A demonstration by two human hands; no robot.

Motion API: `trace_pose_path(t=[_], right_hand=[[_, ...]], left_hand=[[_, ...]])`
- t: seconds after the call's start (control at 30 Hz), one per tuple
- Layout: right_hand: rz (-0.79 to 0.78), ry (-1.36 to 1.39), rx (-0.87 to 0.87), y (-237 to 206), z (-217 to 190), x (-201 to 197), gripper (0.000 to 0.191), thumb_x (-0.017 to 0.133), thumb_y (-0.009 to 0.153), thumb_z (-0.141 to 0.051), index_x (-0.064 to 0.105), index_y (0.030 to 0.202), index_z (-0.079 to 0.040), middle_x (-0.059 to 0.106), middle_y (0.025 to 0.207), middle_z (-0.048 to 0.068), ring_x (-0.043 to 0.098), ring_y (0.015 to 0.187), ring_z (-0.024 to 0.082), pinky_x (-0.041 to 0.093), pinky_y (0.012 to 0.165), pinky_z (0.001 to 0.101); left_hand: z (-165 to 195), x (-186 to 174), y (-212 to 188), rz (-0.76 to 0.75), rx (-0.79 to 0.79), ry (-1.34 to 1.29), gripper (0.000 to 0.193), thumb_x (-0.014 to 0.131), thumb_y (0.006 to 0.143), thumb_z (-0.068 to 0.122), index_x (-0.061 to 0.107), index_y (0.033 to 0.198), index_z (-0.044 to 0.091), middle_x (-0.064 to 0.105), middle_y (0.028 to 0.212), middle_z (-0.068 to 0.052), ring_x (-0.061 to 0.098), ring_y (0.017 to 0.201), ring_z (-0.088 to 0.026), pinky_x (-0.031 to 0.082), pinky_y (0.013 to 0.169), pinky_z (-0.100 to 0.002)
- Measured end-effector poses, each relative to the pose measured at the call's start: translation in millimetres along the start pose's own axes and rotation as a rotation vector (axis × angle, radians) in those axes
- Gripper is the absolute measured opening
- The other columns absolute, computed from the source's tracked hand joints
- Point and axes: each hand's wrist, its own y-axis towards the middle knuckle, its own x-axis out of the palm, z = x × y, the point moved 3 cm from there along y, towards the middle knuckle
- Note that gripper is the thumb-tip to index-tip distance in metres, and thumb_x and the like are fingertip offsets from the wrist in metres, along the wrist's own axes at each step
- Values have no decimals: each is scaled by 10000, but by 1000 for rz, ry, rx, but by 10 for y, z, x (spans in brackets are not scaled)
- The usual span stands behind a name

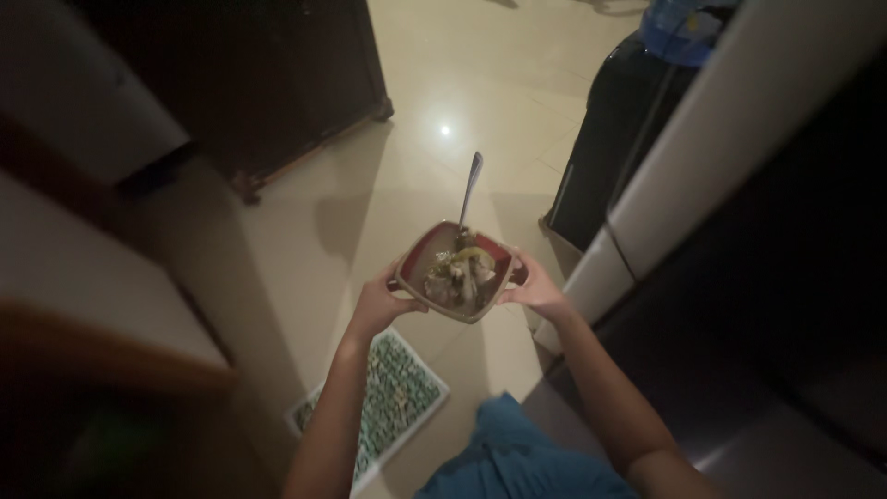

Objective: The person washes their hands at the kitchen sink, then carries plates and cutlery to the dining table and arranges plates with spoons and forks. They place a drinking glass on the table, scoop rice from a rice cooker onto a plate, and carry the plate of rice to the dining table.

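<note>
Both hands, left hand (383, 300) and right hand (534, 291), clamp the bowl (443, 249) rim above open floor (443, 176).

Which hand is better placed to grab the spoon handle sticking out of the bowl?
Probably right. The spoon rises from the far side of the bowl, slightly right of centre. The right hand sits nearer it than the left hand. Both grip the bowl, so the left would carry it alone.

Spoon (470, 196) stands in bowl (455, 273), seemingly above mat (383, 407).
</note>
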Motion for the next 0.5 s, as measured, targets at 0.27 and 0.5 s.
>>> trace_pose_path(t=[0.27,0.5], right_hand=[[143,-64,18,1970,231,-907,1011,904,602,-41,447,1504,-54,653,1318,95,643,1222,233,571,953,392],[146,-27,18,4534,49,-1511,1019,883,582,34,438,1495,-50,626,1322,101,635,1207,229,590,935,379]], left_hand=[[-1020,-377,2395,-62,-48,-67,1033,950,510,16,558,1464,78,735,1238,-71,707,1074,-168,625,897,-353],[-1146,-1131,4899,-72,31,-88,1067,959,499,32,534,1476,93,725,1252,-63,714,1047,-176,630,904,-356]])
